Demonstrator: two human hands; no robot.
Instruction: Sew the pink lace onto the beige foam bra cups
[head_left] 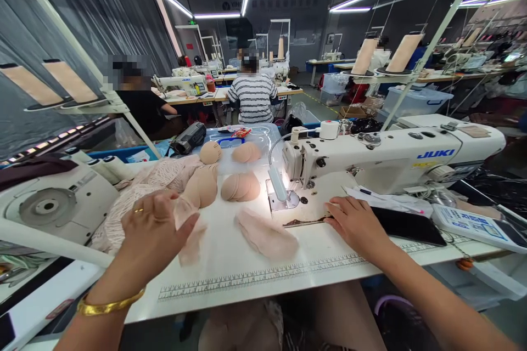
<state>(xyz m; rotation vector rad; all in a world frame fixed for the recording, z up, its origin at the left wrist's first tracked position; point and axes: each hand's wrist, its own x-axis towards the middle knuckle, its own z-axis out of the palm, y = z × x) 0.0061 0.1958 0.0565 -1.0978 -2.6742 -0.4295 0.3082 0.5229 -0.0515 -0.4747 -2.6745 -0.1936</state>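
Pale-pink sheer fabric piece (184, 214), limp, translucent.

Bare table (226, 256) lay open along the printed ruler (263, 277); the sewing machine (391, 156) blocked the right, foam cups (241, 186) the rear.

Bench surroundings
I see a JUKI sewing machine (391, 156) beyond the right hand (358, 225), foam cups (241, 186) beyond the left hand (154, 227).

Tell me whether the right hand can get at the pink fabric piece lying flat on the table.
Probably yes: the right hand rests open on the table; only a thin dark tool and bare tabletop separate it from the pink fabric piece.
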